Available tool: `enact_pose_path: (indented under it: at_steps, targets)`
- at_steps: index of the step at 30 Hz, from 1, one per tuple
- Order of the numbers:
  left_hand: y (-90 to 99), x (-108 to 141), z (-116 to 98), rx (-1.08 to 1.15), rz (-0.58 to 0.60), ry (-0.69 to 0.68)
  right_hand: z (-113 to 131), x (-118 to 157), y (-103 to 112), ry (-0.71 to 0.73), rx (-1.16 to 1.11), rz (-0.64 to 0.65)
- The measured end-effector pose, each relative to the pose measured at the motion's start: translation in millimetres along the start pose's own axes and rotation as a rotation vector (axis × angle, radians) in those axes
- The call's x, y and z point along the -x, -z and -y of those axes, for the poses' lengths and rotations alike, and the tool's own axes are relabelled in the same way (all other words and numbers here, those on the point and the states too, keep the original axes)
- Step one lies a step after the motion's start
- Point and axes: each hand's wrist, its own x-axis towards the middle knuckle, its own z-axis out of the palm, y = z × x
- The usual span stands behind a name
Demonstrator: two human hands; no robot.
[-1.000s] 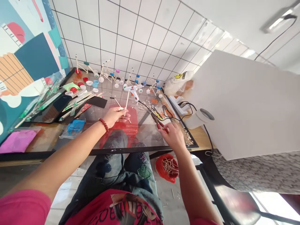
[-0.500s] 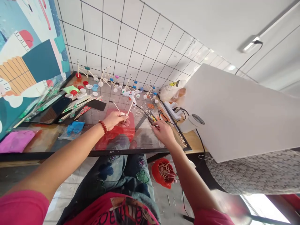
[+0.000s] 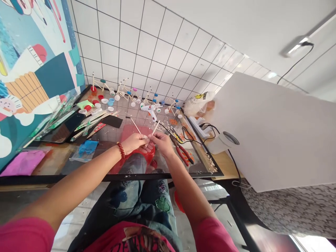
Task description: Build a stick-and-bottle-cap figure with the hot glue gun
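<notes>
Two thin pale sticks meet in a V at my fingers, over the dark glass table. My left hand [image 3: 136, 142], with a red bead bracelet at its wrist, pinches the left stick [image 3: 135, 125]. Against it, my right hand [image 3: 160, 142] has its fingers closed around the right stick [image 3: 155, 128]. Red-handled pliers [image 3: 183, 154] lie on the glass to the right of my right hand. Beyond both hands is a white glue gun [image 3: 151, 111], its cord running right. How the stick ends touch is hidden by my fingers.
Stick models [image 3: 122, 91] on bottle caps line the back edge. At left lie a black tablet [image 3: 62, 128], bundled sticks, a pink packet [image 3: 25, 162] and a blue packet [image 3: 88, 147]. A power strip [image 3: 201, 126] and white jar [image 3: 223, 142] stand at right.
My right hand has moved left from the pliers to the sticks at my left hand. The pliers now lie released on the table. The view has shifted slightly.
</notes>
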Motion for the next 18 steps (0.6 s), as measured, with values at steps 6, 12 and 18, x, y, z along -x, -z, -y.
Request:
enact_pose_path:
  at_steps: [6,12,18]
  targets:
    - [3.3,-1.1,-6.0,0.16,-0.107,0.079,-9.8,-5.0,6.5,-0.079,-0.239,-0.178]
    - [5.2,-2.5,-4.5,0.102,-0.026,0.117,-12.3,0.8,5.7,-0.054,-0.178,-0.071]
    - [6.0,-3.6,-1.8,0.013,-0.008,0.103,-11.5,3.0,-0.8,-0.017,-0.104,-0.034]
